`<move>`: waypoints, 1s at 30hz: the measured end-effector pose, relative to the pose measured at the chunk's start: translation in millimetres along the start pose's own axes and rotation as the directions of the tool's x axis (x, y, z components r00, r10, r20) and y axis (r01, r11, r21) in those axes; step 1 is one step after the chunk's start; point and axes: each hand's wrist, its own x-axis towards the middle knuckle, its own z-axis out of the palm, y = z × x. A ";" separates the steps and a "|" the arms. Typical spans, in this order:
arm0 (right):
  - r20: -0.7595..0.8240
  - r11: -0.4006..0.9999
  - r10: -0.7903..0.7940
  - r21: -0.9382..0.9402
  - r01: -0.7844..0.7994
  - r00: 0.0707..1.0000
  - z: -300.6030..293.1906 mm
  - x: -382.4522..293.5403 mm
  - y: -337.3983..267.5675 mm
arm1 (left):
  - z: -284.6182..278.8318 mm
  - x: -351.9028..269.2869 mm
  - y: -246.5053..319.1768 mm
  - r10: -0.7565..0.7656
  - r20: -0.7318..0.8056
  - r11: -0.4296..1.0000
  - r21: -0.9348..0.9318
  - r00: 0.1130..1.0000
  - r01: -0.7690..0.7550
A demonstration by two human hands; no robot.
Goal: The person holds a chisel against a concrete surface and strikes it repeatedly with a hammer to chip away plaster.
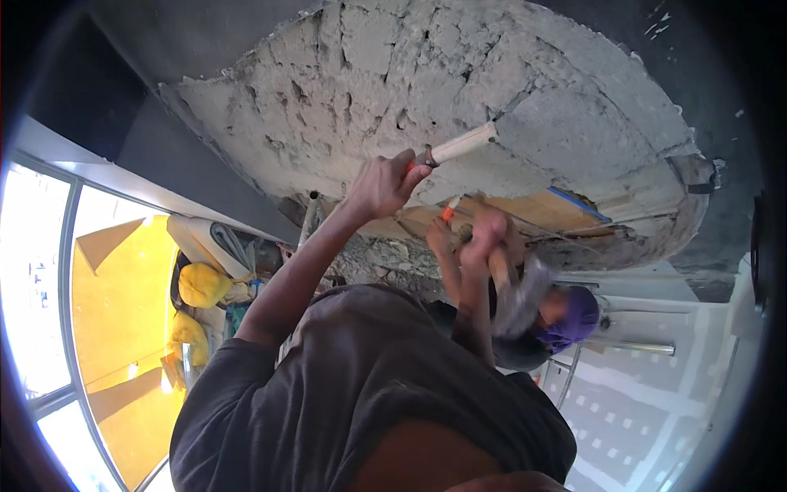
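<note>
My left hand [384, 184] is closed around the orange grip of a chisel-like tool with a thick, pale shaft [464, 142]. The shaft's far end meets or lies very near the broken concrete surface [369, 92], beside a crack; actual contact is unclear. Lower and to the right, my right hand [489, 237] is blurred by motion and grips a hammer by its wooden handle [503, 273]. The hammer head [525, 301] is a grey smear, back toward my right shoulder and away from the chisel.
Close on my right is a co-worker in a purple head covering [575, 317]; a hand [438, 237] there holds another orange-gripped tool [449, 210]. Rubble [387, 255] lies below the concrete. Yellow sacks [203, 285] and a metal pipe [312, 215] are on the left.
</note>
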 end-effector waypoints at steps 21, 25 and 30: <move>-0.241 0.954 0.240 0.237 -0.182 0.941 27.2 13.5 32.1 | 7.4 -7.0 11.1 -0.124 0.001 0.992 -0.014 0.992 0.124; -0.156 0.802 -0.111 0.570 0.181 0.981 22.6 13.4 19.5 | 4.0 -5.9 9.8 -0.128 0.038 0.992 -0.014 0.991 0.128; -0.095 0.851 0.380 0.426 -0.307 0.920 51.0 32.4 19.5 | 0.4 -8.8 16.5 -0.136 0.065 0.989 -0.056 0.989 0.140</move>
